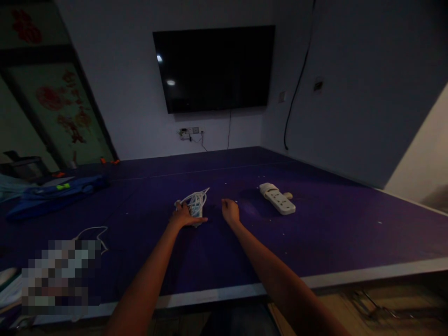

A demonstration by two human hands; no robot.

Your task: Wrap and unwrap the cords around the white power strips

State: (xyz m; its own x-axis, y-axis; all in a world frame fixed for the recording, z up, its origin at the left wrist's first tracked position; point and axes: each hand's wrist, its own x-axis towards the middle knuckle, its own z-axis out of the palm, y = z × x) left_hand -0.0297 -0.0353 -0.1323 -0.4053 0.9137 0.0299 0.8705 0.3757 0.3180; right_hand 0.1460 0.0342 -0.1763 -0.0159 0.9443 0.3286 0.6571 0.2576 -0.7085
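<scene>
My left hand (182, 216) spans a bundle of coiled white cable (198, 201), fingers at its left side and thumb stretched along its near edge. The cable seems to lie over a pale block, mostly hidden, whose kind I cannot tell. To the right, my right hand (230, 211) is closed just above the purple tabletop (210, 261), apart from the bundle. Whatever its fingers may hold is hidden. Farther right lies a white power strip (280, 200) with its cord wound round the far end and its plug beside it.
A blue cloth item (56, 193) lies at the left, with small orange things (110, 161) behind it. A blurred-out object (61, 275) and a thin white cord (101, 233) are at the near left. A television (217, 67) hangs on the back wall above sockets (192, 132).
</scene>
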